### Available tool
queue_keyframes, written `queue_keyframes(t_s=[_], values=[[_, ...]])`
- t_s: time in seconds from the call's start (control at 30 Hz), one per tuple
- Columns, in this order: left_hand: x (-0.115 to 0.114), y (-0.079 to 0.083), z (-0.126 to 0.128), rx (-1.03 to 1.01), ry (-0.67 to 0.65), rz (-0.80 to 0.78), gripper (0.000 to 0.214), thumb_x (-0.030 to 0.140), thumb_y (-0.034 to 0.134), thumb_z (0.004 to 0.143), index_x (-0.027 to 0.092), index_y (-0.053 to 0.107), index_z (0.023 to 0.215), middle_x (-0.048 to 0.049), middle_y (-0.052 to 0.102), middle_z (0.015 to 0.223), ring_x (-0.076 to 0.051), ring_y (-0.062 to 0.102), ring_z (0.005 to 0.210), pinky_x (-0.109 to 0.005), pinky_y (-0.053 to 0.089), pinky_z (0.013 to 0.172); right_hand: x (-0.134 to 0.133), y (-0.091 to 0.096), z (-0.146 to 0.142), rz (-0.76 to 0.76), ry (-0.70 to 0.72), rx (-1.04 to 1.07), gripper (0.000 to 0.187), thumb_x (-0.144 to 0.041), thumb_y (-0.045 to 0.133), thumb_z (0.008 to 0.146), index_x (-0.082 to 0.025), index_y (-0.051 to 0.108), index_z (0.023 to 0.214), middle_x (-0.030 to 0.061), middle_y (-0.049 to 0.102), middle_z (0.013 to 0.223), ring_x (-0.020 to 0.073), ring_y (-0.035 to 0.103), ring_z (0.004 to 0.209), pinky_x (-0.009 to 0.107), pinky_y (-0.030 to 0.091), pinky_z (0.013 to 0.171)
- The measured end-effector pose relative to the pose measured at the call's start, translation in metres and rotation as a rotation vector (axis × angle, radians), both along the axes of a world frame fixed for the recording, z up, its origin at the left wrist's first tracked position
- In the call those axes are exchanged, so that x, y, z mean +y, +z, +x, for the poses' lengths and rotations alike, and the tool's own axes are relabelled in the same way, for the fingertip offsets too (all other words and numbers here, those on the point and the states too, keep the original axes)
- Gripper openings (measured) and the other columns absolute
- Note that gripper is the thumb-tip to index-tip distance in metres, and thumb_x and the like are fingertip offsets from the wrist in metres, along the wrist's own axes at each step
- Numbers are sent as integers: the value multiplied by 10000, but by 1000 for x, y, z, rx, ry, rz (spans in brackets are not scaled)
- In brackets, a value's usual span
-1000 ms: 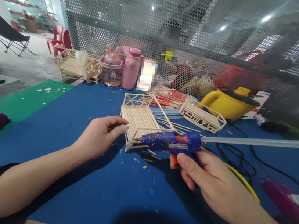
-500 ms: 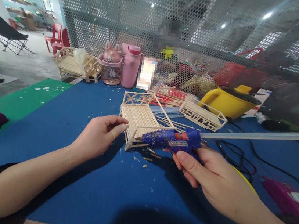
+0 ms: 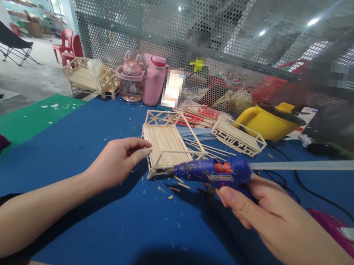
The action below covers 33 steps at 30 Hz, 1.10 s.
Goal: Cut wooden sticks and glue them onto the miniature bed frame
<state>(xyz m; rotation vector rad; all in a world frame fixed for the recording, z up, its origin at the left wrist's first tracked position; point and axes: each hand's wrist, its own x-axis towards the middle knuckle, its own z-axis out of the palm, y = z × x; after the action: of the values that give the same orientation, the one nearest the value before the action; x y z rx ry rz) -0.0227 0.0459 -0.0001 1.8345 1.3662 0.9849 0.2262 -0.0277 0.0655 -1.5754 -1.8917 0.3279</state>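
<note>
My right hand (image 3: 252, 204) is wrapped round a blue hot glue gun (image 3: 214, 171), with a long clear glue stick (image 3: 317, 164) sticking out of its back. The gun's nozzle points left, near the front rail of a small model made of thin wooden sticks (image 3: 167, 142). This model has a slatted deck and railings with crossed bars at the far end. At its left side, my left hand (image 3: 122, 157) pinches the edge between thumb and fingers; the exact piece under the fingertips is partly hidden.
Loose wooden sticks (image 3: 217, 149) lie behind the glue gun. A second stick model (image 3: 239, 136), a yellow pot (image 3: 267, 121), a pink bottle (image 3: 154, 81) and a pink-lidded jar (image 3: 132, 84) stand farther back. Another stick model (image 3: 87, 77) is at back left. Black cable (image 3: 308, 181) runs at right.
My right hand has drawn the glue gun to the right and slightly down, so the nozzle is away from the model's front corner post. My left hand stays in place.
</note>
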Motion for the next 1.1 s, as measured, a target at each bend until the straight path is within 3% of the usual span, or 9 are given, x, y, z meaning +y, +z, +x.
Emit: queue_keyframes(t_s=[0.1, 0.23, 0.37, 0.43, 0.53, 0.63, 0.73, 0.9, 1.1], values=[[2, -3, 0, -97, -1, 7, 380, 415, 548, 790, 174, 595, 1079, -15, 675, 783, -148, 589, 665, -263, 451, 623, -7, 8, 16, -77, 94, -148, 422, -588, 475, 778, -267, 601, 535, 15, 570, 478, 169, 506, 411, 280, 445, 391], [4, -1, 0, -257, 11, 6, 362, 378, 613, 750, 155, 572, 1033, -19, 669, 771, -154, 614, 704, -271, 479, 662, 6, 28, 51, 66, -66, -192, 521, -659, 410, 772, -241, 545, 492, 23, 578, 495, 158, 530, 447, 278, 455, 457], [0, 6, 0, -229, 87, 25, 268, 407, 628, 742, 177, 629, 880, -27, 695, 814, -167, 639, 760, -274, 501, 717, 50, 46, 101, 131, -332, -350, 455, -595, 415, 805, -205, 575, 634, 41, 605, 576, 165, 555, 550, 286, 436, 559], [-3, 7, 0, -211, 77, 73, 242, 410, 614, 760, 196, 636, 872, -18, 701, 822, -159, 648, 766, -256, 510, 720, 76, 48, 124, 113, -286, -527, 409, -516, 427, 835, -169, 623, 931, 84, 679, 796, 201, 616, 707, 288, 447, 631], [-7, 6, -3, -139, 39, 243, 169, 368, 588, 795, 222, 651, 853, -18, 706, 903, -154, 657, 824, -237, 517, 744, 114, 41, 145, 108, -267, -605, 362, -435, 495, 815, -166, 654, 998, 106, 695, 960, 253, 631, 881, 302, 452, 724], [-12, 6, -4, -54, -51, 530, 52, 251, 602, 795, 245, 647, 819, -2, 682, 990, -129, 648, 867, -194, 509, 768, 140, 28, 149, 119, -295, -626, 361, -400, 520, 796, -164, 674, 1021, 117, 695, 1009, 294, 629, 924, 334, 468, 731], [-17, 9, -4, -13, -197, 705, 155, 151, 604, 787, 263, 618, 893, 24, 680, 872, -94, 648, 795, -141, 508, 718, 150, 22, 147, 130, -298, -627, 419, -430, 513, 794, -167, 658, 1087, 111, 680, 1071, 303, 614, 979, 349, 474, 766], [-22, 13, -1, 7, -273, 738, 197, 124, 599, 789, 250, 589, 940, 29, 671, 814, -76, 644, 732, -106, 506, 678, 139, 31, 157, 121, -313, -604, 434, -471, 476, 816, -226, 623, 1142, 30, 683, 1079, 229, 616, 984, 279, 470, 802], [-24, 10, 4, 20, -174, 697, 214, 142, 573, 813, 277, 610, 976, 30, 684, 881, -74, 657, 776, -100, 509, 693, 143, 20, 155, 110, -461, -685, 408, -427, 432, 841, -178, 623, 1102, 132, 669, 1062, 311, 606, 950, 390, 451, 749]])
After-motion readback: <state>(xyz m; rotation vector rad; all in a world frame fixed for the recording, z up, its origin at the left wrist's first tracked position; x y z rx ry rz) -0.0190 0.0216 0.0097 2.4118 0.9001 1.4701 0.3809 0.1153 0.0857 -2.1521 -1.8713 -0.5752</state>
